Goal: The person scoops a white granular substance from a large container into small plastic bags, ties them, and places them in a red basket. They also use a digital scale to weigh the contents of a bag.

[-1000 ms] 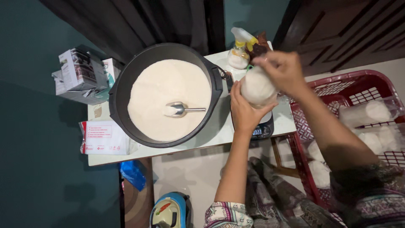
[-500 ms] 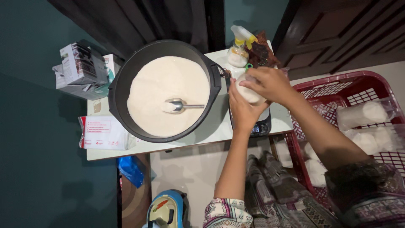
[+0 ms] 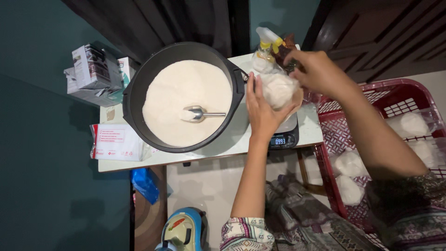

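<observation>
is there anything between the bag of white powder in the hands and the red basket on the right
Nothing visible does. The bag is held by both hands above the scale, and the red basket sits right beside the table edge, open on top, with filled bags already inside.

I see the right hand now farther back, pinching the bag's neck instead of covering its top, so the white-filled bag shows more, cupped by the left hand above the scale.
</observation>
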